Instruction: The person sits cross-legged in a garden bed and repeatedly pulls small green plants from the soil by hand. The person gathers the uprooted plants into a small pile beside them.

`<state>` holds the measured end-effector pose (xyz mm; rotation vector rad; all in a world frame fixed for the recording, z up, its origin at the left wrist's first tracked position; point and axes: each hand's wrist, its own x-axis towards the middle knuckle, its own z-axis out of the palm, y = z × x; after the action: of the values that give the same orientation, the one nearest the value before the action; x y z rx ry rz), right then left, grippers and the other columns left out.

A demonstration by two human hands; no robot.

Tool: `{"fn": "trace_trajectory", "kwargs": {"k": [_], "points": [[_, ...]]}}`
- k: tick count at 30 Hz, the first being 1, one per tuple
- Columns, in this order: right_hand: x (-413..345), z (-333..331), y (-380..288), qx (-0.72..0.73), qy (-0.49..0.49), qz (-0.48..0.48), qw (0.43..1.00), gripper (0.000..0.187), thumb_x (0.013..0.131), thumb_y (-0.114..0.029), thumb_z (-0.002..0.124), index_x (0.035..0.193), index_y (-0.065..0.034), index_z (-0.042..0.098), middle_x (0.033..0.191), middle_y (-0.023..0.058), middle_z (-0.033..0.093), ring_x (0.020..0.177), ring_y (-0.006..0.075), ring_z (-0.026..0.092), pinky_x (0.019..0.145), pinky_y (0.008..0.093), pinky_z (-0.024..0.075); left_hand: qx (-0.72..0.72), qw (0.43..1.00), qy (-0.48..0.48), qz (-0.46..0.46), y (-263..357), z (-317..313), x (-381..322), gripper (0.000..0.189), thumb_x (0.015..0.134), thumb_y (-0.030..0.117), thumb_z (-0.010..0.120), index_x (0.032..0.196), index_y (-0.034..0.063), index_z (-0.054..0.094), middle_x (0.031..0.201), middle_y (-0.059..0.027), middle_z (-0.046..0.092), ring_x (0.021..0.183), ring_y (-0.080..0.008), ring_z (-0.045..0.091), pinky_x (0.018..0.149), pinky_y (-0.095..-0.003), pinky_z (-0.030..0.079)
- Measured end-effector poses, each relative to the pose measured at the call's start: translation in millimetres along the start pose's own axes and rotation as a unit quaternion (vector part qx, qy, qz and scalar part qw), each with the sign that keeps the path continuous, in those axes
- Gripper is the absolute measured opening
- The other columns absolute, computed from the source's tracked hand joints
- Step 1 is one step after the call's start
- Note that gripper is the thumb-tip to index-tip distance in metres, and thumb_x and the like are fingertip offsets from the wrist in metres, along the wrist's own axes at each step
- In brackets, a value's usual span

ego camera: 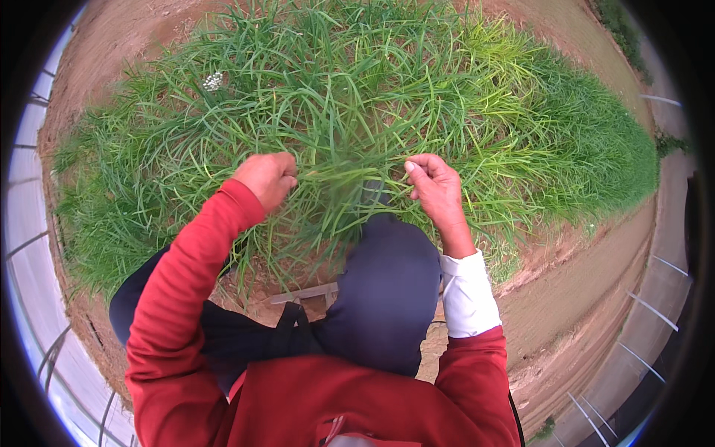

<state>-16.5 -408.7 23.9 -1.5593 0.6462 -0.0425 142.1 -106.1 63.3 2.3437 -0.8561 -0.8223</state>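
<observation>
My left hand (268, 179) is closed around a few long green leaves (329, 172), which stretch from the fist across to the right and look blurred. To its right, my right hand (438, 187) has thumb and forefinger brought together. Thin blades run up to those fingertips; whether one is pinched there is unclear. Both hands hover over a dense patch of flat-leaved plants, apparently garlic chives (313, 112). One white flower head (213, 81) stands out at the upper left of the patch.
My bent knee (391, 279) in dark trousers rises between the forearms. A pale flat piece, maybe wood (313, 291), lies on the soil between my legs. Bare brown soil (564, 296) borders the patch. Light sheeting with dark ribs (28, 223) edges the far left.
</observation>
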Motion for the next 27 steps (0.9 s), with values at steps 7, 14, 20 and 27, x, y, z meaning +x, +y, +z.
{"fn": "trace_trajectory", "kwargs": {"k": [7, 14, 20, 27], "points": [[-64, -81, -35, -0.068, 0.063, 0.003, 0.996, 0.015, 0.099, -0.015, 0.073, 0.108, -0.0030, 0.072, 0.078, 0.0003, 0.068, 0.055, 0.0052, 0.055, 0.050, 0.0201, 0.0443, -0.142, 0.964, 0.215, -0.058, -50, -174, -158, 0.008, 0.094, 0.006, 0.068, 0.091, 0.0036, 0.061, 0.073, 0.0029, 0.056, 0.066, -0.0076, 0.055, 0.060, -0.0251, 0.046], [-151, -109, -10, -0.118, 0.060, 0.155, 0.979, 0.014, 0.099, -0.014, 0.072, 0.105, -0.0015, 0.070, 0.077, 0.0018, 0.068, 0.055, 0.0081, 0.059, 0.049, 0.0219, 0.0459, -0.250, 0.889, 0.306, -0.232, -194, -100, -385, 0.014, 0.099, 0.011, 0.067, 0.087, 0.0099, 0.059, 0.073, 0.0059, 0.058, 0.057, -0.0020, 0.049, 0.051, -0.0194, 0.039], [-232, -101, 25, -0.112, -0.038, 0.274, 0.954, 0.017, 0.098, -0.016, 0.072, 0.104, 0.0005, 0.071, 0.080, 0.0040, 0.070, 0.058, 0.0114, 0.064, 0.054, 0.0267, 0.0513, 0.020, 0.962, 0.149, -0.228, -275, 130, -490, 0.029, 0.095, 0.010, 0.067, 0.122, -0.0022, 0.069, 0.101, -0.0067, 0.078, 0.093, -0.0198, 0.074, 0.081, -0.0339, 0.058], [-280, -88, 88, -0.286, -0.071, 0.364, 0.883, 0.015, 0.098, -0.017, 0.069, 0.096, -0.0021, 0.072, 0.076, 0.0031, 0.069, 0.060, 0.0122, 0.068, 0.055, 0.0277, 0.0528, -0.168, 0.833, 0.076, -0.521, -259, 218, -482, 0.030, 0.096, 0.011, 0.066, 0.124, -0.0016, 0.068, 0.101, -0.0059, 0.078, 0.090, -0.0188, 0.073, 0.079, -0.0330, 0.058]]}}
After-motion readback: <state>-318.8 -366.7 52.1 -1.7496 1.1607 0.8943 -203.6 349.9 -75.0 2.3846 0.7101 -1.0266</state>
